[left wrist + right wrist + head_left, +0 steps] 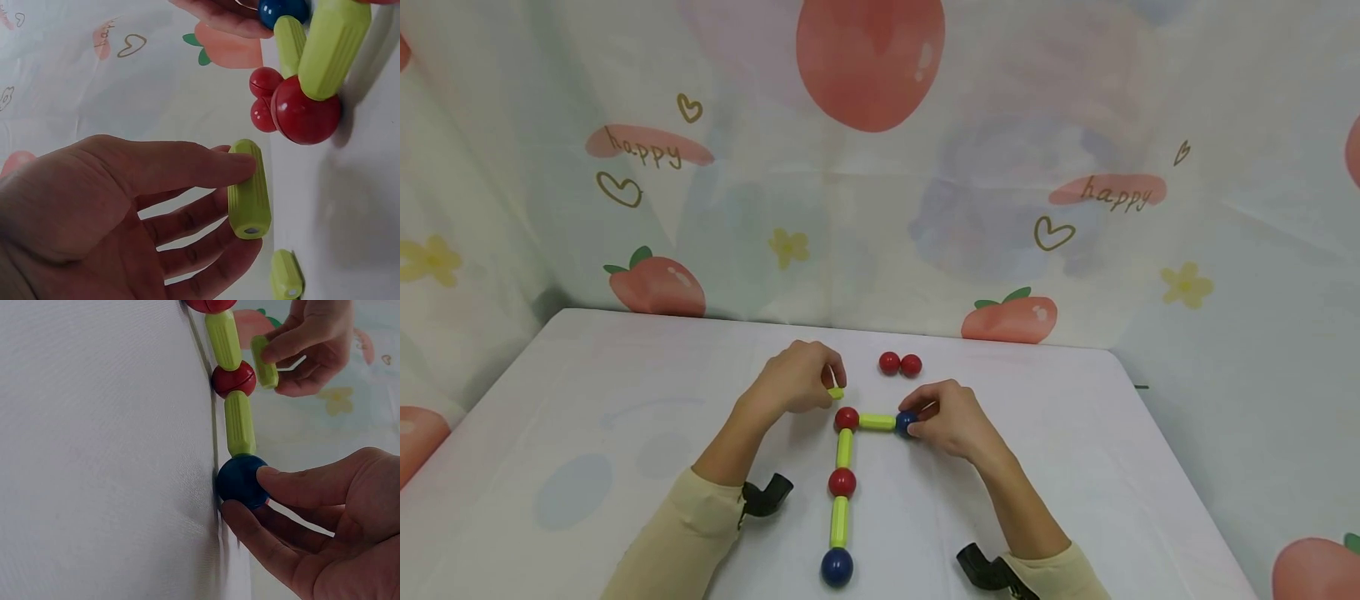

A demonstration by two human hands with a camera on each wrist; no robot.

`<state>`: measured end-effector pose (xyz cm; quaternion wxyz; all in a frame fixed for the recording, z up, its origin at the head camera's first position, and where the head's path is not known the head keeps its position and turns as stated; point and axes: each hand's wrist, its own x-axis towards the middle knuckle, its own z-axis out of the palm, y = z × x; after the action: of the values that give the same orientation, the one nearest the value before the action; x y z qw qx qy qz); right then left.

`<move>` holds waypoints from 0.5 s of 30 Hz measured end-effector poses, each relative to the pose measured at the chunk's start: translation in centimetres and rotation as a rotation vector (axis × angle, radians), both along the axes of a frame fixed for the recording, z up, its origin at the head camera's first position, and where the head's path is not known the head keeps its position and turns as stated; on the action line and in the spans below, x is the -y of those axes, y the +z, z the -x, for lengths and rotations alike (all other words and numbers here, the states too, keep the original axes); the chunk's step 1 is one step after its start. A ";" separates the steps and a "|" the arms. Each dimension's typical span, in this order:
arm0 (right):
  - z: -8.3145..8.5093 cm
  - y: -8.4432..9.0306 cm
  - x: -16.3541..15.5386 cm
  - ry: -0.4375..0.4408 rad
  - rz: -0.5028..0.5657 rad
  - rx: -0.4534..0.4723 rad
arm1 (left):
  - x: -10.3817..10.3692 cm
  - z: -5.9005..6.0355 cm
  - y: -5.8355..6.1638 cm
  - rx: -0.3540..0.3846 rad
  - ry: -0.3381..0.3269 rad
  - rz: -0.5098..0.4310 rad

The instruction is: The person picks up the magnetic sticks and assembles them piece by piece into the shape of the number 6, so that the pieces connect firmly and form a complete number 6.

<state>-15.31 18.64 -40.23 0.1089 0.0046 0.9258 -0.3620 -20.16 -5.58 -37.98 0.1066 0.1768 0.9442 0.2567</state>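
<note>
My left hand (pixel 800 377) pinches a yellow-green magnetic rod (pixel 249 194) between thumb and fingers, a little off the table. That rod is apart from the red ball (pixel 847 418) at the corner of a joined figure. From this corner one green rod (pixel 877 422) runs right to a blue ball (pixel 242 481), which my right hand (pixel 951 421) grips with thumb and fingers. Another green rod (pixel 845 448) runs toward me to a second red ball (pixel 842 482). Beyond it a third rod (pixel 839 522) ends at a large blue ball (pixel 837 567).
Two red balls (pixel 900 364) lie side by side toward the back of the white table (pixel 1037 392). A loose green rod (pixel 287 275) lies on the table in the left wrist view. A printed curtain (pixel 865 208) hangs behind the table's far edge.
</note>
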 end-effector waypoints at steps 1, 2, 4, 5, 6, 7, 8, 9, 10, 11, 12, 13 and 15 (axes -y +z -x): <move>0.0 0.0 0.0 0.001 0.000 0.001 | 0.0 -0.1 0.1 0.006 -0.009 -0.005; 0.0 0.0 0.0 0.002 0.000 0.001 | -0.1 -0.2 0.2 0.012 -0.016 -0.010; 0.0 -0.1 0.0 0.003 -0.001 0.001 | -0.2 -0.5 0.4 0.022 -0.026 -0.016; 0.1 -0.1 0.0 0.004 -0.002 0.002 | -0.3 -0.6 0.5 0.028 -0.029 -0.018; 0.1 -0.1 0.0 0.005 -0.002 0.002 | -0.4 -0.7 0.5 0.031 -0.035 -0.019; 0.1 -0.1 0.0 0.005 -0.002 0.003 | -0.5 -0.8 0.6 0.034 -0.042 -0.020; 0.1 -0.1 0.0 0.006 -0.003 0.002 | -0.5 -0.9 0.7 0.038 -0.052 -0.024; 0.1 -0.1 -0.1 0.007 -0.003 0.001 | -0.6 -0.9 0.7 0.047 -0.063 -0.030; 0.1 -0.2 -0.1 0.008 -0.002 0.001 | -0.7 -1.0 0.8 0.059 -0.074 -0.039; 0.1 -0.2 -0.1 0.008 -0.001 0.000 | -0.8 -1.1 0.9 0.069 -0.088 -0.050; 0.1 -0.2 -0.1 0.009 0.000 -0.002 | -0.9 -1.1 1.0 0.079 -0.103 -0.061; 0.1 -0.2 -0.2 0.010 0.001 -0.004 | -0.9 -1.2 1.0 0.087 -0.120 -0.074; 0.1 -0.1 -0.2 0.013 0.003 -0.008 | -1.1 -1.3 1.1 0.103 -0.152 -0.095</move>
<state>-15.43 18.86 -40.38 0.1075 -0.0031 0.9258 -0.3625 -18.83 -4.48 -36.86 0.1654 0.2394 0.9080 0.3013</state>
